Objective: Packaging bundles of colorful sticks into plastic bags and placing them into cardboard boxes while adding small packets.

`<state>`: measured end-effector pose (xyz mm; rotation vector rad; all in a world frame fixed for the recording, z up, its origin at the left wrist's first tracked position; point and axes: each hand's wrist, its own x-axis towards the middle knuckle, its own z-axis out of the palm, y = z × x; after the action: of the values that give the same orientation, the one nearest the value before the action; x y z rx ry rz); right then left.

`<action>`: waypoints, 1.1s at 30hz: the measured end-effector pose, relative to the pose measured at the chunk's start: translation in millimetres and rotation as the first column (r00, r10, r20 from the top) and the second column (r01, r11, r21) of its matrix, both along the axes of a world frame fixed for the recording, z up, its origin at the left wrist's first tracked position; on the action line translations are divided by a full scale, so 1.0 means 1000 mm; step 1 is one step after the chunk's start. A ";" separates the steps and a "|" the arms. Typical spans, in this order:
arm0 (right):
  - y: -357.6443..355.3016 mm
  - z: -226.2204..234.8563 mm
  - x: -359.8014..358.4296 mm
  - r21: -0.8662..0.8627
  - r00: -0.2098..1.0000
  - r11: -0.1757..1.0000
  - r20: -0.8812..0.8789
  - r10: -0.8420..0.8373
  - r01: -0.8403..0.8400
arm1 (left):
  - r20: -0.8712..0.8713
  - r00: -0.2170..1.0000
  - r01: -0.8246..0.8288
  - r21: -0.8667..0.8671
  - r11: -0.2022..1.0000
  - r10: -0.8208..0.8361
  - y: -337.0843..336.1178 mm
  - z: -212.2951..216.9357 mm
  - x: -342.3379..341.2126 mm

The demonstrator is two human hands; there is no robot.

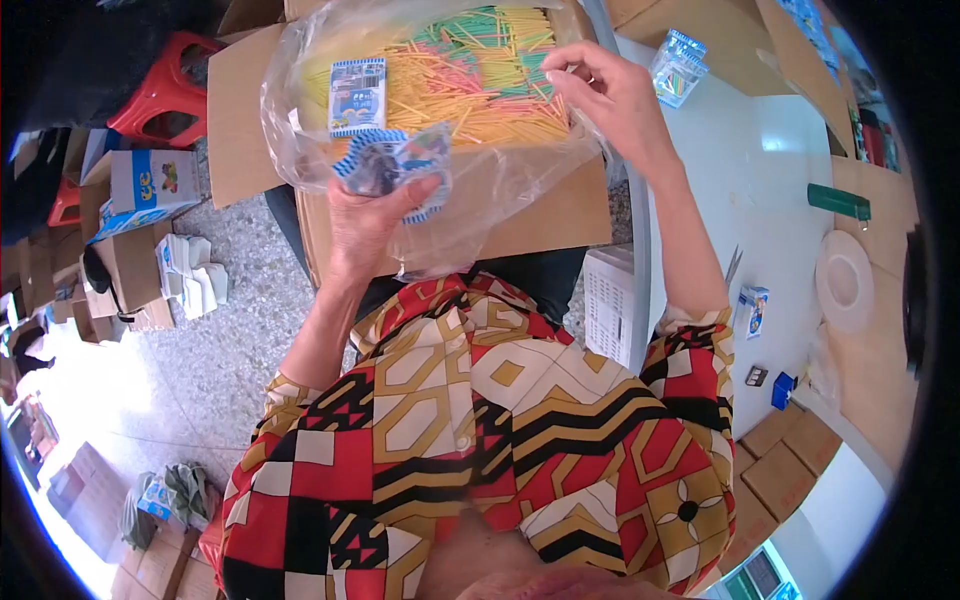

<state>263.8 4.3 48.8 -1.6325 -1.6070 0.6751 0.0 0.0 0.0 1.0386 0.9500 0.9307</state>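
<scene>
A cardboard carton (540, 205) lined with a clear plastic bag (300, 120) stands in front of me, full of thin sticks (480, 75) in yellow, pink and green. My left hand (372, 215) is closed on a blue-and-white printed plastic packet (425, 150), at the carton's near left edge; its contents are blurred. Another such packet (357, 95) lies flat on the sticks just beyond it. Over the right side of the carton, my right hand (610, 95) has its thumb and fingertips drawn together in a pinch. Whatever they hold, if anything, is too small to make out.
On the right, a pale table (735, 180) holds filled packets (680, 68), a green tool (838, 202), scissors (735, 262) and a small blue object (784, 390). Red stools (170, 100) and open boxes (150, 190) stand on the speckled floor at left.
</scene>
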 end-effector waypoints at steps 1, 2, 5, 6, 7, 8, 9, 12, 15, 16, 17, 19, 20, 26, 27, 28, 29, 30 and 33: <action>0.006 -0.012 0.010 -0.121 0.994 0.991 0.085 0.067 -0.056 | 0.020 1.000 -0.025 -0.003 1.000 0.025 0.000 0.002 -0.003; 0.010 -0.025 0.018 -0.244 0.976 0.964 0.161 0.144 -0.102 | 0.039 0.998 -0.051 -0.006 0.999 0.051 -0.001 0.002 -0.006; 0.016 -0.073 0.044 -0.342 0.875 0.923 0.375 0.306 -0.176 | 0.115 0.991 -0.074 -0.004 0.997 0.074 0.002 0.000 -0.002; 0.018 -0.084 0.047 -0.340 0.873 0.924 0.381 0.305 -0.174 | 0.132 0.988 -0.084 0.011 0.996 0.082 0.006 0.001 -0.002; 0.017 -0.093 0.046 -0.351 0.835 0.918 0.438 0.332 -0.181 | 0.132 0.987 -0.088 0.006 0.996 0.087 0.004 0.001 -0.004; 0.016 -0.099 0.047 -0.363 0.794 0.913 0.492 0.358 -0.186 | 0.132 0.988 -0.083 0.004 0.997 0.082 0.004 0.001 -0.005; 0.019 -0.101 0.045 -0.368 0.793 0.910 0.489 0.364 -0.191 | 0.131 0.988 -0.080 0.003 0.997 0.079 0.002 0.001 -0.006; 0.025 -0.105 0.039 -0.517 0.728 0.839 0.509 0.459 -0.167 | 0.116 0.991 -0.062 -0.015 0.998 0.063 0.000 -0.001 -0.009; 0.025 -0.108 0.038 -0.537 0.736 0.822 0.477 0.481 -0.190 | 0.131 0.988 -0.076 -0.020 0.997 0.078 -0.001 0.001 -0.008; 0.024 -0.111 0.038 -0.525 0.740 0.833 0.487 0.463 -0.176 | 0.131 0.988 -0.077 -0.023 0.997 0.079 -0.001 0.000 -0.008; 0.023 -0.113 0.038 -0.513 0.745 0.843 0.497 0.445 -0.162 | 0.123 0.990 -0.061 -0.023 0.998 0.063 -0.001 0.000 -0.009; 0.021 -0.117 0.039 -0.499 0.751 0.851 0.496 0.436 -0.164 | 0.114 0.992 -0.047 -0.025 0.999 0.050 -0.002 0.000 -0.009; 0.021 -0.118 0.040 -0.483 0.757 0.860 0.497 0.424 -0.164 | 0.126 0.991 -0.042 -0.039 0.998 0.047 -0.002 0.001 -0.007; 0.018 -0.116 0.036 -0.590 0.780 0.801 0.449 0.435 -0.107 | 0.142 0.989 -0.039 -0.045 0.998 0.045 -0.003 0.004 -0.003; 0.019 -0.119 0.037 -0.588 0.781 0.802 0.449 0.433 -0.106 | 0.137 0.990 -0.035 -0.044 0.998 0.041 -0.003 0.005 -0.002; 0.019 -0.121 0.037 -0.598 0.782 0.795 0.443 0.438 -0.106 | 0.136 0.990 -0.033 -0.042 0.999 0.039 -0.003 0.005 -0.001; 0.019 -0.123 0.039 -0.607 0.783 0.788 0.437 0.443 -0.106 | 0.151 0.988 -0.030 -0.044 0.999 0.036 -0.003 0.006 -0.001; 0.019 -0.123 0.038 -0.606 0.783 0.789 0.438 0.442 -0.106 | 0.166 0.986 -0.028 -0.047 0.999 0.036 -0.003 0.006 0.000; 0.018 -0.121 0.035 -0.552 0.821 0.825 0.411 0.397 -0.122 | 0.151 0.988 -0.020 -0.047 0.999 0.026 -0.004 0.005 -0.001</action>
<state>298.7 22.0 -71.9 -2.1148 -2.2192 0.9234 -0.6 -4.1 4.8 0.9069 0.8541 0.9886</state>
